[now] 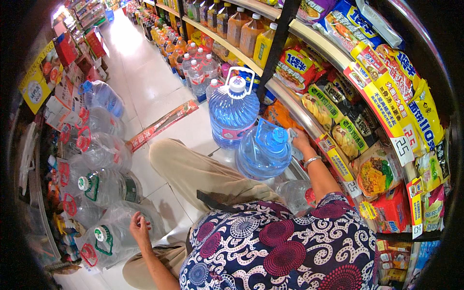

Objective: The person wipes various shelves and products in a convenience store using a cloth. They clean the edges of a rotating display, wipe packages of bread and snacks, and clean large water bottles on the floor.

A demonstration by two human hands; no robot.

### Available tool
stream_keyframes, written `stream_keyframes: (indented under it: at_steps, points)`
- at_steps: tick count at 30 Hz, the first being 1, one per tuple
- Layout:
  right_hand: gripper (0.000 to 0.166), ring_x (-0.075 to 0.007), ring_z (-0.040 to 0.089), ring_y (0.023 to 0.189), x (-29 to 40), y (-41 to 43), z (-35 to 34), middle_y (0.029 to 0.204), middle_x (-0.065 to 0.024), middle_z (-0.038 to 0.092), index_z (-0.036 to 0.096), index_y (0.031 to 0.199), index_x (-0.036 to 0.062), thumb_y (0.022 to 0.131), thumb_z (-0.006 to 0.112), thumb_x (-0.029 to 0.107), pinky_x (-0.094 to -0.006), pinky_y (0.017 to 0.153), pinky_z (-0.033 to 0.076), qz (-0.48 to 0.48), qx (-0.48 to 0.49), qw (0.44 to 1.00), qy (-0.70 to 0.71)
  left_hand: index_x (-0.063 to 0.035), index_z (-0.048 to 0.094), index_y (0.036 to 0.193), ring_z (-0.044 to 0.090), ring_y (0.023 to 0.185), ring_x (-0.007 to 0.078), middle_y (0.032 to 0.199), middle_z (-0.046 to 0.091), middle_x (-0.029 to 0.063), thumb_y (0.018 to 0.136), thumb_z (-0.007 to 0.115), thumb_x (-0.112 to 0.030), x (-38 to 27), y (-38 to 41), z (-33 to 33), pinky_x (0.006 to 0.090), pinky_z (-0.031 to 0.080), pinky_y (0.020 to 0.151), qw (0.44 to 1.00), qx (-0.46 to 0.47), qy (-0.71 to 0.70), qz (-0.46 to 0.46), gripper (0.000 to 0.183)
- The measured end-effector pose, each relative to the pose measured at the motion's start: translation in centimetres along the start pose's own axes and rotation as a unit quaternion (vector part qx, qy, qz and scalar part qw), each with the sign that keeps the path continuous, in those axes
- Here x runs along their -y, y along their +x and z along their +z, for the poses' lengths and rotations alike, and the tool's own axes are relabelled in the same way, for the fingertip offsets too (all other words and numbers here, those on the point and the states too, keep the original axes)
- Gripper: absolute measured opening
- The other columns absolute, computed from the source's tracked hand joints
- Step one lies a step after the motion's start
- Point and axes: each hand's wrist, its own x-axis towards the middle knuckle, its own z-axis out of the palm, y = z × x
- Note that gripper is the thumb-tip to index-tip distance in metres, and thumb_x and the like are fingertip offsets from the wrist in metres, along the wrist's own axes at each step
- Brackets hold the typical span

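My right hand (300,140) holds a grey cloth (295,146) at the side of a blue-capped plastic water jug (264,156), next to the lower shelf. Just behind that jug stands a larger blue-tinted water jug (233,116) with a white cap and raised white handle. My left hand (139,225) is empty, its fingers loosely bent, over a clear water jug (125,217) with a green handle on the floor at my left. Another green-handled jug (112,186) lies beyond it. Whether the left fingers touch the near jug, I cannot tell.
Several red-handled clear jugs (105,150) lie along the left side, with a blue-capped jug (103,98) farther off. On the right, a curved shelf (301,108) carries noodle packets. A printed strip (163,125) crosses the tiled floor. Bottled drinks (197,72) line the aisle ahead.
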Motion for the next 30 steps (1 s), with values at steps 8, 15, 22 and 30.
stream_keyframes:
  at_steps: [8, 15, 22, 30]
  points:
    - [0.041, -0.0273, 0.056, 0.115, 6.6, 2.4, 0.4, 0.117, -0.0149, 0.063, 0.065, 0.109, 0.0061, 0.069, 0.057, -0.004, -0.0323, 0.099, 0.04, -0.141, 0.005, 0.98, 0.142, -0.0036, 0.06, 0.112, 0.062, 0.063, 0.0132, 0.081, 0.06, 0.0039, 0.087, 0.058, -0.009, 0.5, -1.9, 0.3, 0.0247, 0.049, 0.05, 0.998, 0.004, -0.06, 0.0, 0.025]
    - [0.039, -0.0293, 0.058, 0.109, 6.3, 2.5, 0.0, 0.11, -0.0164, 0.064, 0.065, 0.103, 0.0057, 0.068, 0.05, -0.003, -0.034, 0.094, 0.043, -0.143, 0.012, 0.983, 0.116, -0.0042, 0.06, 0.113, 0.063, 0.067, 0.0135, 0.088, 0.063, 0.0056, 0.09, 0.057, -0.009, -3.5, -1.0, 0.8, 0.025, 0.051, 0.054, 0.994, 0.045, -0.102, 0.003, 0.024]
    - [0.039, -0.0297, 0.059, 0.108, 10.9, -0.7, -4.6, 0.11, -0.0149, 0.065, 0.067, 0.102, 0.0105, 0.067, 0.052, -0.001, -0.0354, 0.093, 0.045, -0.158, 0.011, 0.98, 0.12, -0.0039, 0.059, 0.113, 0.063, 0.07, 0.0133, 0.092, 0.065, 0.0063, 0.092, 0.055, -0.011, -12.8, 2.7, 0.7, 0.0239, 0.05, 0.056, 0.981, 0.041, -0.137, 0.129, 0.023]
    - [0.037, -0.0334, 0.06, 0.097, 14.0, -2.6, -7.9, 0.121, -0.0102, 0.058, 0.067, 0.103, 0.0214, 0.068, 0.065, 0.01, -0.0395, 0.082, 0.051, -0.169, -0.181, 0.963, -0.108, -0.0011, 0.057, 0.115, 0.061, 0.071, 0.0131, 0.092, 0.063, 0.0066, 0.094, 0.054, -0.015, -17.8, 7.2, 6.0, 0.0236, 0.048, 0.058, 0.971, 0.098, -0.127, 0.179, 0.026]
